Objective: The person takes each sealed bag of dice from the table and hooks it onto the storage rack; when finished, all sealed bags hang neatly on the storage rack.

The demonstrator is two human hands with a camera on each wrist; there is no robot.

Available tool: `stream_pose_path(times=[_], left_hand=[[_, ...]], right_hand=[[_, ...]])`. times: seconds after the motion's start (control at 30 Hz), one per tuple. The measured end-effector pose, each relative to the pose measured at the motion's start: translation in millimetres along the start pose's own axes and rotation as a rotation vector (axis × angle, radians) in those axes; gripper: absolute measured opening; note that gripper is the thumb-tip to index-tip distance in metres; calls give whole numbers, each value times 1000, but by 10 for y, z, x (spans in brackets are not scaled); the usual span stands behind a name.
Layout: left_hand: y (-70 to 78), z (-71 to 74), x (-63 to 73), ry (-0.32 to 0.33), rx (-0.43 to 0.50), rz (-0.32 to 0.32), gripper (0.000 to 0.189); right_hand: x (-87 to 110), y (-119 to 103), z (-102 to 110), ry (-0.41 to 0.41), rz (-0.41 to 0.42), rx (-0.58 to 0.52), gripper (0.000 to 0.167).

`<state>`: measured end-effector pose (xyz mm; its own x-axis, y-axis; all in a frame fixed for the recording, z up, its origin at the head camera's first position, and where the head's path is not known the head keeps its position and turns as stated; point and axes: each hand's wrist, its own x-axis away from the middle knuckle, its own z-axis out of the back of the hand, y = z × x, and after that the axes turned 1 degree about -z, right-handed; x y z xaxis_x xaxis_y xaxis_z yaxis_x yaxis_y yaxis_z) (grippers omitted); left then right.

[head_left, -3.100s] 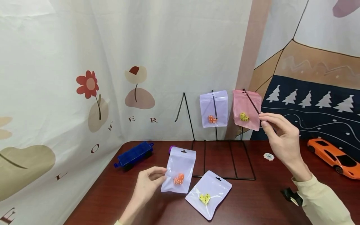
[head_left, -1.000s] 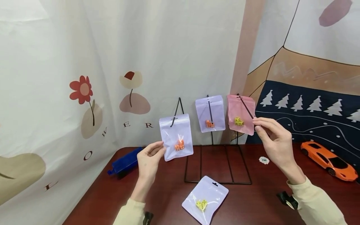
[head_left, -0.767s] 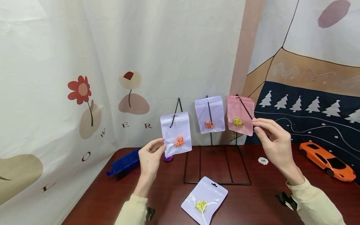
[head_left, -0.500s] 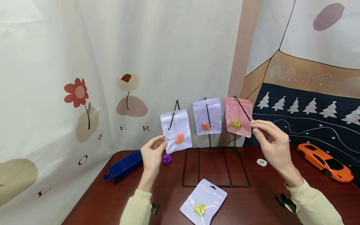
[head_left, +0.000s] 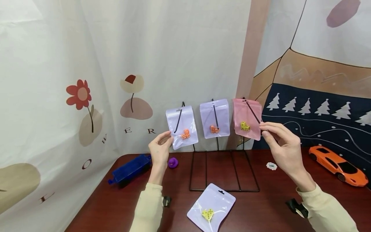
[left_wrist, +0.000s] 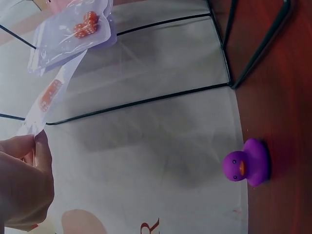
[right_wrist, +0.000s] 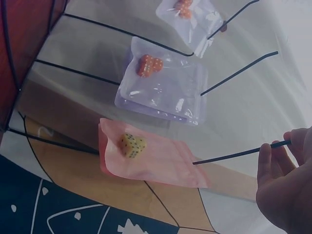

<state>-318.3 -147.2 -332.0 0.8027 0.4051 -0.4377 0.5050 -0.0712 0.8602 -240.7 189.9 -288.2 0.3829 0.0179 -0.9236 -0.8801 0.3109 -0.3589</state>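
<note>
My left hand (head_left: 160, 149) pinches the lower left edge of a lilac zip bag (head_left: 182, 124) with orange dice. The left hook (head_left: 178, 120) of the black wire rack (head_left: 246, 190) passes through this bag's hole. The tip of the right hook (right_wrist: 229, 157) is pinched by my right hand (head_left: 284, 153). On that hook hang pink bags (head_left: 246, 117), the front one with yellow dice. Another lilac bag (head_left: 215, 117) with orange dice hangs on the middle hook, with more behind it in the right wrist view. One lilac bag (head_left: 218, 206) with yellow dice lies flat on the table.
A blue toy wagon-like piece (head_left: 130, 169) and a purple rubber duck (head_left: 173, 162) stand left of the rack. To its right lie a white "100" chip (head_left: 271, 166) and an orange toy car (head_left: 337, 166). Printed cloth hangs behind the table (head_left: 116, 206).
My left hand has lifted the lilac bag from over the table onto the left hook and slid it back along the wire. The right hand has stayed at its hook's tip.
</note>
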Motion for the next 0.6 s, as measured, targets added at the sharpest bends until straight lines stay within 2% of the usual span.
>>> stream_pose_path(times=[0.33,0.6], left_hand=[[-140,-139,-141,-2,34,16,28],[-237,-221,-285,20,36,16,29]], right_hand=[[23,10,-1,-1,5,11,29],[13,24,-13,-1,10,11,30]])
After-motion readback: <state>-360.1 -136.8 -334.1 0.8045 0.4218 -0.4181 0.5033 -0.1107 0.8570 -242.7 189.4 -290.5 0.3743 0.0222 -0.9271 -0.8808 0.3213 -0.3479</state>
